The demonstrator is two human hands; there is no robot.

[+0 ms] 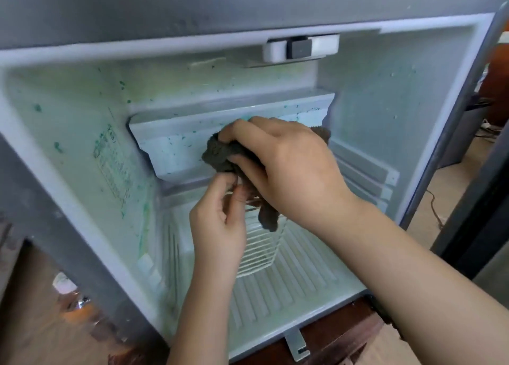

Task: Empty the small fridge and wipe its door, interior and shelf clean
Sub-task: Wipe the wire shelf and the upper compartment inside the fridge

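Observation:
The small fridge (68, 133) stands open in front of me, its white interior speckled with green stains on the left wall and on the raised step at the back (170, 149). My right hand (286, 166) grips a dark grey cloth (223, 155) in front of that step. Just below it, my left hand (220, 221) pinches a hanging part of the cloth between thumb and fingers. A white wire shelf (259, 251) lies tilted on the ribbed fridge floor (289, 290), partly hidden behind my hands.
The thermostat housing (300, 48) hangs from the fridge ceiling. A plastic bottle (68, 293) with orange contents stands on the wooden floor at the lower left. The open door's edge (479, 188) runs down the right side. Shelf rails (366, 172) line the right wall.

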